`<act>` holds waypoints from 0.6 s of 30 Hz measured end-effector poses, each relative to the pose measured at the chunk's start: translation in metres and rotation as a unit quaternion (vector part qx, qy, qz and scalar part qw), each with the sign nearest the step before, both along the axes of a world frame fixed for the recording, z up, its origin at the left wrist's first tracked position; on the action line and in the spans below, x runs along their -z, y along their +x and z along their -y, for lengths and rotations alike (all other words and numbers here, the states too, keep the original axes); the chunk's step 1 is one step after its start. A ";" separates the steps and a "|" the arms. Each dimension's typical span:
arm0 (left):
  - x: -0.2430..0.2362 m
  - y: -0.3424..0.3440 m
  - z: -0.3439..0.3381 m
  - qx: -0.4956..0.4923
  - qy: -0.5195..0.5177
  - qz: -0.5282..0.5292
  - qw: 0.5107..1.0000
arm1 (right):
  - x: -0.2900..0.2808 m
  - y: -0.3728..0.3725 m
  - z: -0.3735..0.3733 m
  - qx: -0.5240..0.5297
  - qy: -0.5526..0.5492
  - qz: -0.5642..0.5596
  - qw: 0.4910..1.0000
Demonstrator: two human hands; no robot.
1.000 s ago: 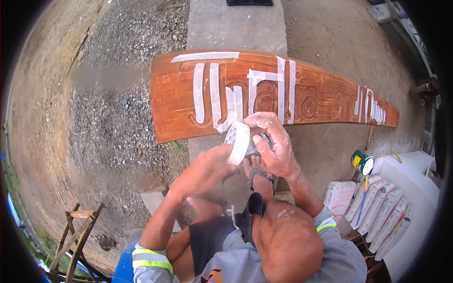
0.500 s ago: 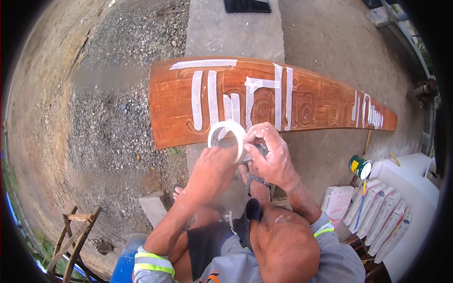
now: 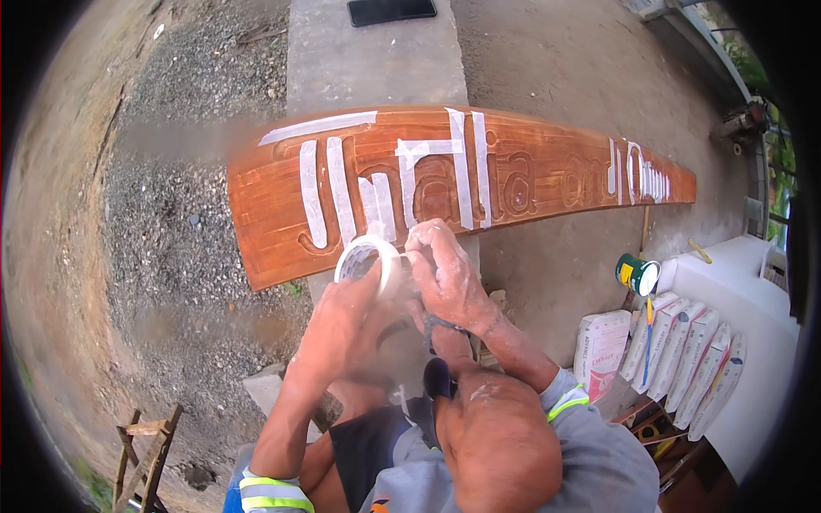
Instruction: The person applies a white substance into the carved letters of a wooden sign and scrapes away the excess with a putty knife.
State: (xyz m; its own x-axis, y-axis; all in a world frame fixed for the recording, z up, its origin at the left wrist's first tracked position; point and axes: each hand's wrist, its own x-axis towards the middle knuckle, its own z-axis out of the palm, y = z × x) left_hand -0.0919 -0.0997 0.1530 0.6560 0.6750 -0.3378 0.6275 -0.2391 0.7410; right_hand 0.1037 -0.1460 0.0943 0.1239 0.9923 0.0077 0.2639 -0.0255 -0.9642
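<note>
My left hand (image 3: 338,321) is closed round a white roll of masking tape (image 3: 386,269), held in front of my legs. My right hand (image 3: 440,278) is just beside it, thumb and fingers pinched at the roll's right edge on what looks like the tape's end. Beyond both hands lies a long curved wooden board (image 3: 556,171) with carved lettering, many strokes covered by white tape strips (image 3: 312,192). Below the hands, my bare leg and sandalled foot show on the pavement, partly hidden by hands and head.
A dark phone (image 3: 392,12) lies on the concrete strip (image 3: 372,60). At right are an open green can (image 3: 637,275), a long blue-handled tool (image 3: 647,342), stacked sacks (image 3: 693,359) and a white block (image 3: 735,299). Gravel (image 3: 171,239) covers the left; a wooden frame (image 3: 145,436) stands lower left.
The roll has turned from edge-on to showing its ring, and both hands have shifted left in view. The board and surroundings also appear further left, as the view has moved.
</note>
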 end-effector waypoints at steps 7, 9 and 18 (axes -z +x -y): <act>-0.002 0.015 -0.015 -0.112 -0.034 -0.094 0.989 | 0.007 -0.002 0.005 0.000 -0.006 -0.106 0.994; -0.001 0.016 -0.014 -0.171 -0.018 -0.048 0.984 | 0.004 0.000 0.004 -0.015 0.044 -0.109 0.993; -0.003 0.023 -0.012 -0.149 -0.022 -0.067 0.986 | -0.001 0.016 -0.006 0.055 -0.048 -0.231 0.970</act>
